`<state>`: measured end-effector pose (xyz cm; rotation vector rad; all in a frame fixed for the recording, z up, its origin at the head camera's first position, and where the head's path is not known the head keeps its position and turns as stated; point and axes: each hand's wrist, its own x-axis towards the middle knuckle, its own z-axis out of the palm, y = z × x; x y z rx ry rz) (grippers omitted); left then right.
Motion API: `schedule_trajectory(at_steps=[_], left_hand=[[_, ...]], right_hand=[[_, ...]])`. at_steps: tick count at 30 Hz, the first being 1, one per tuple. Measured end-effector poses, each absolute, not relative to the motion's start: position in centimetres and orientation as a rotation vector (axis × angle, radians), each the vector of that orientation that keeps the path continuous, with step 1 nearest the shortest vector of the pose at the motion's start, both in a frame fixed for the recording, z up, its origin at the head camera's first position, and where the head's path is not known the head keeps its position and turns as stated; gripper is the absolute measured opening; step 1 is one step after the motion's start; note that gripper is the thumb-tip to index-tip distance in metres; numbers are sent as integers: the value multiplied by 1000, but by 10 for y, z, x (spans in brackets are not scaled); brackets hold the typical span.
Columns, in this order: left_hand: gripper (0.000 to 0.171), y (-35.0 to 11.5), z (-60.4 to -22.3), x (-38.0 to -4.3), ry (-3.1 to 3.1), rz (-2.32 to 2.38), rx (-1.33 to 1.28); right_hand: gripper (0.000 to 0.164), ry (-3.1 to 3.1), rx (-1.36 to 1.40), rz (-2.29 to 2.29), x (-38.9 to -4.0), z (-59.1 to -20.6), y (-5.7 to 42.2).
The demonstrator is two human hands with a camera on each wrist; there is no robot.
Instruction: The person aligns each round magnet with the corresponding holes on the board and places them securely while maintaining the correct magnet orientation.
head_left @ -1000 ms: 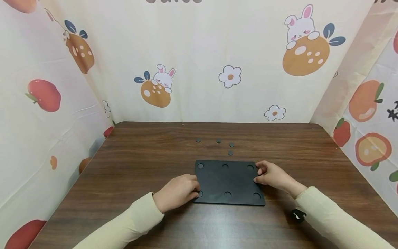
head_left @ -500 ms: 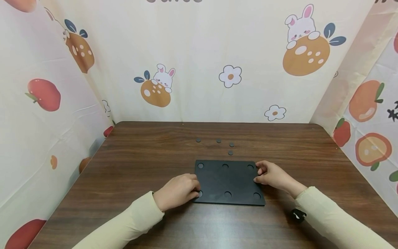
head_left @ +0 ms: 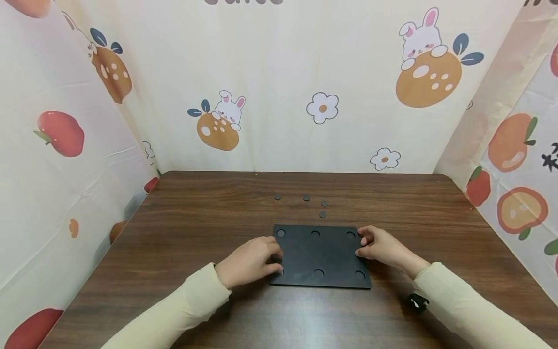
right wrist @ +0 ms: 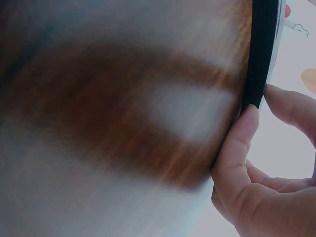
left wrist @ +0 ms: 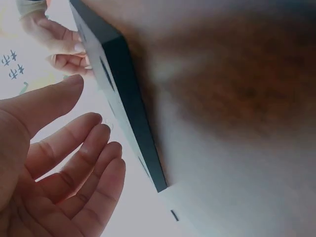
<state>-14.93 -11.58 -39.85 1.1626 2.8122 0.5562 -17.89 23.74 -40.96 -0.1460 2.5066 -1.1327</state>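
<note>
On the brown table (head_left: 209, 213) — a black board (head_left: 320, 252) with round recesses (head_left: 319, 274).

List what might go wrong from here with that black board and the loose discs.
The right hand grips the black board only at its right edge, so a nudge might swivel it.
A forward shove could run it into the nearest loose disc.
The left hand partly hides the near-left recess in the head view, so a poor fit there might go unnoticed.
</note>
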Motion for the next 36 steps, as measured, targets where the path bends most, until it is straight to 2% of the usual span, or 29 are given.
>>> schedule_trajectory(at_steps=[18,30,36], left_hand=[[28,-107,-388,-186,2875,752,890],[39,-100,-390,-221,2961,700,695],[37,-97,-393,-236,2990,629,664]], right_hand=[[67,2492,-140,-1153,-178,-411,238],[67,2491,-138,-1156,-178,-410,238],[66,2499,-147,-1137,-178,-408,237]])
